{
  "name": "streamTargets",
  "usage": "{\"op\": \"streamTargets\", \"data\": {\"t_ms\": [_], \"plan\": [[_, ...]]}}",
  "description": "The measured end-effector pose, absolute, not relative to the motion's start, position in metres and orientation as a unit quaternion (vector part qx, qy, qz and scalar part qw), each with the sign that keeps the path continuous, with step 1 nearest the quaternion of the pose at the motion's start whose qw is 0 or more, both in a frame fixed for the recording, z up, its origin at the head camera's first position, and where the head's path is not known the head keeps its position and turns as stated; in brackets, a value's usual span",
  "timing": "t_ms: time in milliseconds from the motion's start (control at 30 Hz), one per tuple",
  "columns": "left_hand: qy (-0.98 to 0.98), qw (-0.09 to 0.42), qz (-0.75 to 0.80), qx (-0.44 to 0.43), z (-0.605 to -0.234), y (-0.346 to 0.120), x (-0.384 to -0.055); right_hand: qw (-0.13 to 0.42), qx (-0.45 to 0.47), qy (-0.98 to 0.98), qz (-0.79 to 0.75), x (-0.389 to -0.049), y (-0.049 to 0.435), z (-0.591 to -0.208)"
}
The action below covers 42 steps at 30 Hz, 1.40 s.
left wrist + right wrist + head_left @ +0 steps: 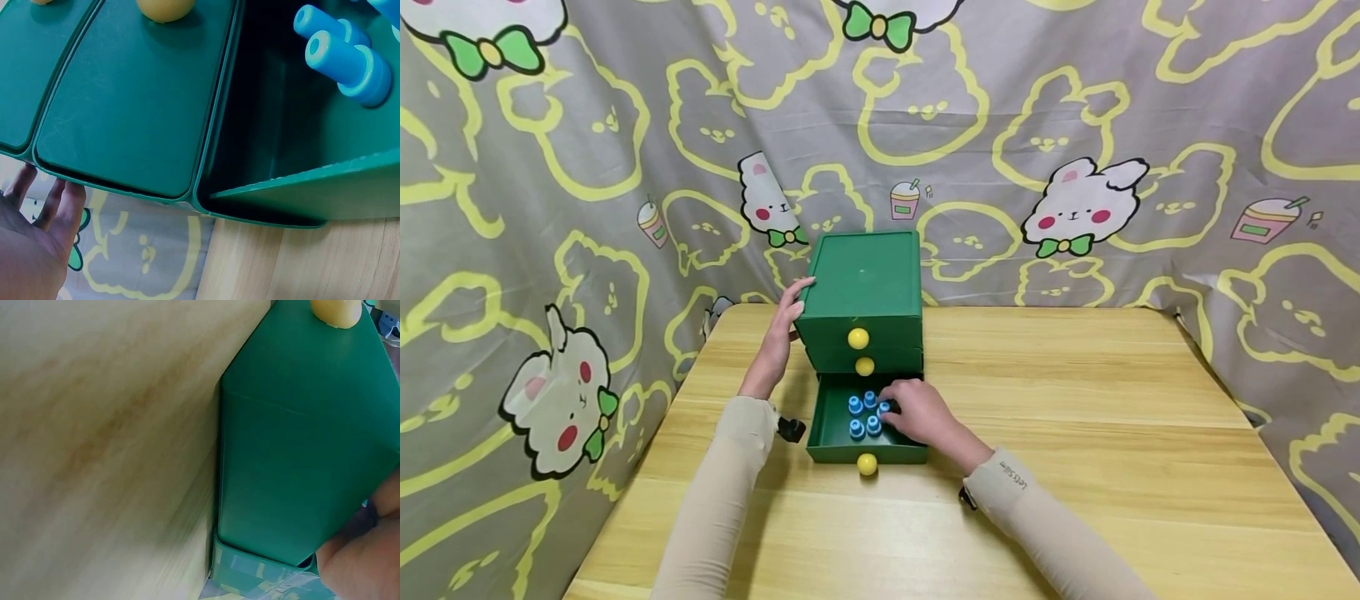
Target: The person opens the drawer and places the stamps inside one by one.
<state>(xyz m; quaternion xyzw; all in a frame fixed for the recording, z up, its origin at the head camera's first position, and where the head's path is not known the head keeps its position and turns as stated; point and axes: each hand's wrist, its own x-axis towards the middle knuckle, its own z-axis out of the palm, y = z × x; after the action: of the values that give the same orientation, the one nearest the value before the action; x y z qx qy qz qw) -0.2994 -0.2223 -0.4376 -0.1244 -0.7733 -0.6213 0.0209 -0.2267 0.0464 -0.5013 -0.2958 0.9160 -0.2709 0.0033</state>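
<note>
A green drawer cabinet [868, 279] stands on the table with its bottom drawer [835, 454] pulled out. Several blue stepped plastic pegs [857, 429], each narrower at the top, stand upright in that drawer. My right hand [921, 412] reaches in over the drawer's right side, its thumb and fingertips around the rightmost blue peg [883, 408]. In the right wrist view, part of the right hand [365, 559] shows past the drawer's outer side [287, 475], and the peg is hidden. Against the cabinet's left side rests my left hand [778, 333], fingers extended; the left wrist view shows its fingertips [69, 200] at the cabinet edge.
Yellow round knobs [858, 338] mark the drawer fronts, and the two upper drawers are closed. The wooden table [1075, 417] extends to both sides and in front. Behind and at the sides hangs a grey patterned curtain [962, 108].
</note>
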Motion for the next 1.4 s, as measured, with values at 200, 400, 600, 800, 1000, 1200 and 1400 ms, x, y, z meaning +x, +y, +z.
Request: {"op": "streamTargets", "data": {"t_ms": [200, 400, 600, 800, 1000, 1200, 1400], "plan": [[-0.77, 0.018, -0.626, -0.123, -0.438, -0.222, -0.299, 0.011, -0.288, 0.918, -0.271, -0.226, 0.046, -0.499], [-0.766, 0.012, -0.631, -0.121, -0.432, -0.219, -0.296, 0.001, -0.29, 0.926, -0.241, -0.226, 0.045, -0.501], [-0.766, 0.01, -0.631, -0.122, -0.417, -0.213, -0.282, -0.008, -0.294, 0.928, -0.227, -0.226, 0.042, -0.503], [-0.767, 0.01, -0.629, -0.127, -0.415, -0.213, -0.28, -0.008, -0.302, 0.928, -0.217, -0.225, 0.039, -0.504], [-0.767, 0.009, -0.629, -0.125, -0.416, -0.214, -0.282, -0.018, -0.303, 0.927, -0.219, -0.226, 0.037, -0.507], [-0.769, 0.008, -0.628, -0.121, -0.417, -0.214, -0.282, -0.018, -0.301, 0.926, -0.226, -0.228, 0.035, -0.511], [-0.769, 0.011, -0.628, -0.118, -0.421, -0.216, -0.285, -0.016, -0.297, 0.926, -0.234, -0.228, 0.035, -0.511]]}}
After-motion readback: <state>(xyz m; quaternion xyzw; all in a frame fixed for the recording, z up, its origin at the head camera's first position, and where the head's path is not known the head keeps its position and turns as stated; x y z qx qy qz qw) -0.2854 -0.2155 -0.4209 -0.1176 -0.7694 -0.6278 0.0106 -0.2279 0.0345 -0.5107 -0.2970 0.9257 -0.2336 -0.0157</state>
